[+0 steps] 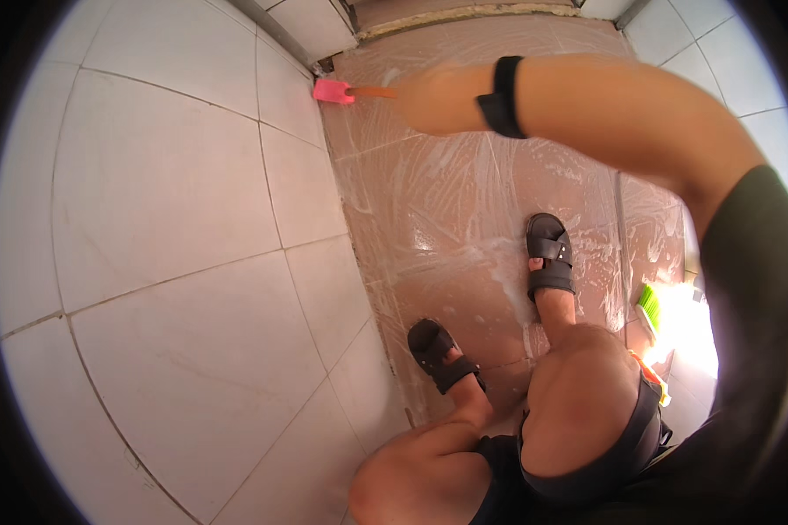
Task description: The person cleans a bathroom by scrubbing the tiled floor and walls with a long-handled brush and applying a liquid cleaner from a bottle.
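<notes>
My right hand (433,98), blurred and with a black band at its wrist, reaches across to the left side of the floor. It is shut around the orange-brown handle of a small pink-headed brush (333,91). The brush's pink head is in the corner where the floor meets the white tiled wall; its bristles are hidden. Soapy streaks and foam cover the reddish-brown tiled floor (459,275) below my arm. My left hand is out of view.
My feet, in a left sandal (433,348) and a right sandal (550,252), stand on the wet floor. White wall tiles (171,184) rise close on the left. A green-bristled brush (649,307) lies at the right in bright glare. A raised doorway edge (466,18) crosses the far end.
</notes>
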A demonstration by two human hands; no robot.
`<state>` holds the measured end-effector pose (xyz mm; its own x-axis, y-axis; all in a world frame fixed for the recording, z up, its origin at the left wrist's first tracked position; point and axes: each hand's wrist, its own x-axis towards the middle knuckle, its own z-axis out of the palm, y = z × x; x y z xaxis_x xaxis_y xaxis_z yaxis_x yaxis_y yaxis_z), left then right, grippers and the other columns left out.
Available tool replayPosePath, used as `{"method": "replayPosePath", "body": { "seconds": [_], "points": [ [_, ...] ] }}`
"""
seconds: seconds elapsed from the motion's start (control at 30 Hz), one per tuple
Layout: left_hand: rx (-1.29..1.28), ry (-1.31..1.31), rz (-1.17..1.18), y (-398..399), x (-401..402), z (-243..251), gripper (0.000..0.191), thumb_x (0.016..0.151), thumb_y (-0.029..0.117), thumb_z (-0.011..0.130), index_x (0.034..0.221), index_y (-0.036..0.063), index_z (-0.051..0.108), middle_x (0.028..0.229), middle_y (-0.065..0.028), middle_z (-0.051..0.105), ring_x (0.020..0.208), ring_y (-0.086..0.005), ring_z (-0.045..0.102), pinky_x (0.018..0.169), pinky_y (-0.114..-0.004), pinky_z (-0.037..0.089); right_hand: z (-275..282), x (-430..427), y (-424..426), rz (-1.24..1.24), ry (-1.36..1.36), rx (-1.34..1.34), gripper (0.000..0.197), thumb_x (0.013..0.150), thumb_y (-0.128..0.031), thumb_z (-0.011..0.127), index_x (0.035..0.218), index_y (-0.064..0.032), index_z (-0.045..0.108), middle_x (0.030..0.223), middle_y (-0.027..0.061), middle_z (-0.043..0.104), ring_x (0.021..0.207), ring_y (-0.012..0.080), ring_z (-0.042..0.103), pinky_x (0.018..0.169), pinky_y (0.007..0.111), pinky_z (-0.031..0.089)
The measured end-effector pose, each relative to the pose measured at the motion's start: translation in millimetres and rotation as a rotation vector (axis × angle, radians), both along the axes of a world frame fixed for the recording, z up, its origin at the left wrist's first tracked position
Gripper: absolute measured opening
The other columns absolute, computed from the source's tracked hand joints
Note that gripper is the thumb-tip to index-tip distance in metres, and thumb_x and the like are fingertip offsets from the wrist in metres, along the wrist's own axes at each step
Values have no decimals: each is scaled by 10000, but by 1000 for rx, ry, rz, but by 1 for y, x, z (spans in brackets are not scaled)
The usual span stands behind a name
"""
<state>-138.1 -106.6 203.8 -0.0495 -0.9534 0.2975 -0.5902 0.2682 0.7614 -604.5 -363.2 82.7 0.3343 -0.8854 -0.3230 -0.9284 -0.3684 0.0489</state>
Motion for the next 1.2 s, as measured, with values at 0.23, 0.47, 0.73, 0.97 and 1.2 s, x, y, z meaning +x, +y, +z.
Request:
{"method": "replayPosePath", "body": {
  "seconds": [0.23, 0.47, 0.73, 0.97, 1.2],
  "points": [
    [-4, 3, 0, 1, -1, 4, 535, 805, 408, 635, 1161, 82, 405, 1157, -106, 491, 1068, -256, 502, 939, -378, 402, 32, 0, 7, -279, 125, 129, 409, 796, -98, 571, 1200, -122, 512, 912, 109, 667, 810, 300, 655, 587, 437, 513],
    [9, -14, 25, 5, -2, 1, 531, 799, 399, 645, 1154, 85, 406, 1151, -102, 494, 1064, -252, 503, 935, -373, 403, -12, -33, -22, -9, 234, -94, 188, 779, -95, 600, 951, -39, 654, 829, 92, 660, 729, 265, 661, 534, 407, 518],
    [28, -44, 29, -1, -10, 3, 527, 791, 389, 657, 1146, 89, 407, 1145, -98, 498, 1060, -247, 505, 931, -367, 405, 29, -39, -26, -34, 325, -154, 148, 811, -91, 586, 917, -59, 683, 825, 79, 675, 784, 243, 675, 580, 388, 539],
    [-28, 30, 121, -5, -20, -1, 554, 756, 382, 693, 1129, 94, 404, 1127, -78, 508, 1048, -211, 510, 922, -319, 388, 9, -64, 3, -161, 551, 22, 219, 842, -119, 565, 1040, -50, 631, 958, 107, 666, 829, 255, 674, 645, 365, 549],
    [44, -79, 109, -4, -11, 2, 579, 724, 383, 722, 1117, 106, 400, 1117, -62, 513, 1035, -176, 509, 917, -275, 354, 1, -77, -38, -152, 290, -134, 147, 832, -120, 556, 927, -56, 648, 873, 104, 674, 778, 292, 669, 597, 404, 537]
  ]
}}
